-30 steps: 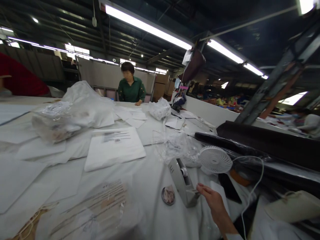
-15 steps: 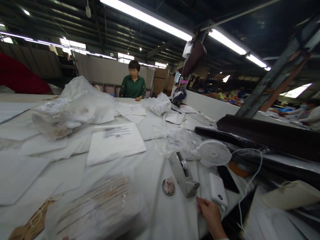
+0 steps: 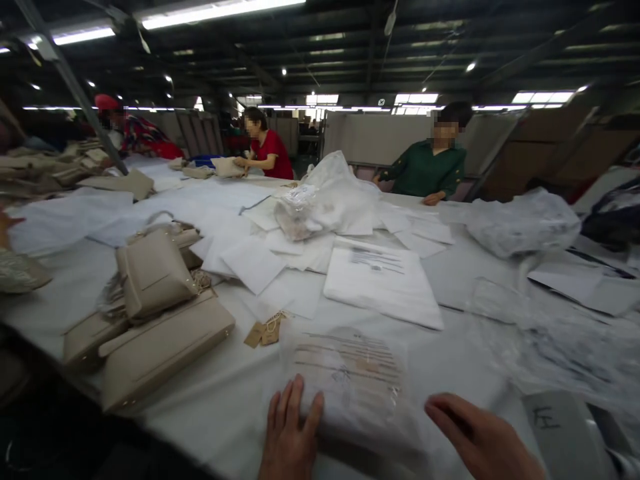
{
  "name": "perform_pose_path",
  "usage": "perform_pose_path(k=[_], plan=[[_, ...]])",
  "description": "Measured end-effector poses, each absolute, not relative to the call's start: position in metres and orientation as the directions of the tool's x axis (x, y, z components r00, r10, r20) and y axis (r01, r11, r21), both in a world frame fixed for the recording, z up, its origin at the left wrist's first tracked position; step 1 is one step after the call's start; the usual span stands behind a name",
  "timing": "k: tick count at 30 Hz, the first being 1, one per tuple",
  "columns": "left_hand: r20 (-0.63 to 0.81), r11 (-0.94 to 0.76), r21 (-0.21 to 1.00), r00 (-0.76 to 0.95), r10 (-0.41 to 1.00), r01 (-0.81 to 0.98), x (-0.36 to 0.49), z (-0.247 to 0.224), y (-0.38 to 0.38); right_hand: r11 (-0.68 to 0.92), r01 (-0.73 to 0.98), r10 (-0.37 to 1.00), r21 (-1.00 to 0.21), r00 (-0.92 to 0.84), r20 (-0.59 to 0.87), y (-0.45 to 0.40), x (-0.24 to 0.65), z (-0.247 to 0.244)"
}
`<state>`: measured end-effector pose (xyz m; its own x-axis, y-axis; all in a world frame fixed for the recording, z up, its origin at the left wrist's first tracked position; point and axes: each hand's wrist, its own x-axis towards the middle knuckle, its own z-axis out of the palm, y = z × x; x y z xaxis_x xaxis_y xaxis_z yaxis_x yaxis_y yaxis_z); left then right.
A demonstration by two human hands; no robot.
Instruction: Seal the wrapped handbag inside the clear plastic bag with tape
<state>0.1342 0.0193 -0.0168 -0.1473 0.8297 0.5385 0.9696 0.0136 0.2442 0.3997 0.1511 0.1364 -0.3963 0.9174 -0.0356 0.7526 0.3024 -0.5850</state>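
A plastic-wrapped package with printed lines (image 3: 360, 373) lies on the white-covered table near the front edge. My left hand (image 3: 293, 430) rests on its near left side with the fingers spread. Just right of the package is my right hand (image 3: 480, 433), its fingers curled and pressed together; whatever the fingertips hold, if anything, is too small to make out. Brown paper tags with string (image 3: 270, 330) lie behind and left of the package. The grey tape dispenser (image 3: 565, 433) stands right of my right hand, partly cut off by the frame.
Beige bags (image 3: 165, 347) are piled at the left. Behind the package lies a stack of white bags (image 3: 383, 283), with a clear bag of items (image 3: 325, 200) beyond. Crumpled plastic (image 3: 565, 333) covers the right side. Several people stand across the table; a hand (image 3: 6, 230) shows at far left.
The view has swung left, bringing the beige bags and more people into sight. My right hand has moved from beside the tape dispenser toward the package, and my left hand now shows clearly.
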Motion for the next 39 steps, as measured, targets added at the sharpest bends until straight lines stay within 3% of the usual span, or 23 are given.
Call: perform_pose_path(k=[2,4,7,9,12,18,24,32,39], plan=[[0.539,0.028,0.275,-0.178,0.823,0.961,0.134,-0.012,0.018,0.489,0.585,0.717,-0.647,-0.692,-0.083,0.156,0.336,0.172],[0.532,0.037,0.310,-0.205,0.821,0.950,0.133,-0.009,0.018,0.560,0.456,0.502,-0.692,-0.851,-0.155,0.164,0.289,0.191],[0.545,0.056,0.331,-0.240,0.804,0.942,0.132,-0.007,0.019,0.674,0.360,0.228,-0.645,-0.932,-0.282,0.181,0.239,0.193],[0.569,0.068,0.333,-0.258,0.781,0.941,0.132,-0.008,0.021,0.760,0.334,0.147,-0.558,-0.924,-0.353,0.192,0.213,0.181],[0.594,0.061,0.344,-0.267,0.759,0.937,0.132,-0.011,0.022,0.834,0.345,0.149,-0.431,-0.892,-0.427,0.201,0.184,0.160],[0.614,0.047,0.347,-0.264,0.744,0.937,0.131,-0.014,0.023,0.915,0.381,0.279,-0.134,-0.836,-0.472,0.199,0.157,0.148],[0.626,0.054,0.332,-0.263,0.734,0.942,0.128,-0.017,0.024,0.929,0.367,0.299,-0.056,-0.829,-0.473,0.196,0.150,0.150],[0.548,0.146,0.327,-0.313,0.775,0.934,0.129,-0.017,0.037,0.878,0.449,0.343,-0.167,-0.832,-0.437,0.221,0.154,0.128],[0.610,0.106,0.295,-0.272,0.744,0.950,0.125,-0.031,0.036,0.663,0.517,0.259,-0.541,-0.837,-0.482,0.255,0.173,0.113]])
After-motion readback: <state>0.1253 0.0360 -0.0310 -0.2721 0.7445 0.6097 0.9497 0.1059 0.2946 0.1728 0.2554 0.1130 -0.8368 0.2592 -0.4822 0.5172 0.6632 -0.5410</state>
